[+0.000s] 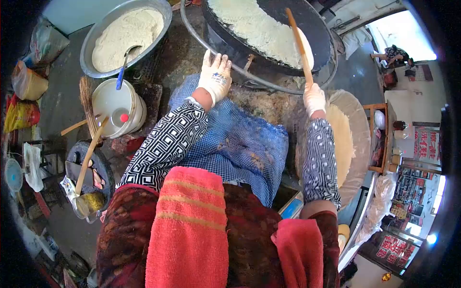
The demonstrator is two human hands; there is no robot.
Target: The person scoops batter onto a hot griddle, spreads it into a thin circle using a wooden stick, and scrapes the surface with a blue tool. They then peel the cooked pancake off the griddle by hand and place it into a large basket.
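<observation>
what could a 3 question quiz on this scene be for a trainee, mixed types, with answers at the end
1. Multiple choice: What does the right hand hold?
a) a towel
b) a wooden stick
c) a bucket
2. True or false: The left hand is bare, with no glove on it.
3. Short answer: What colour is the handle of the ladle resting in the metal basin?

Key:
1. b: the stick reaches up over the round black griddle.
2. False: it wears a white glove.
3. Blue.
</observation>
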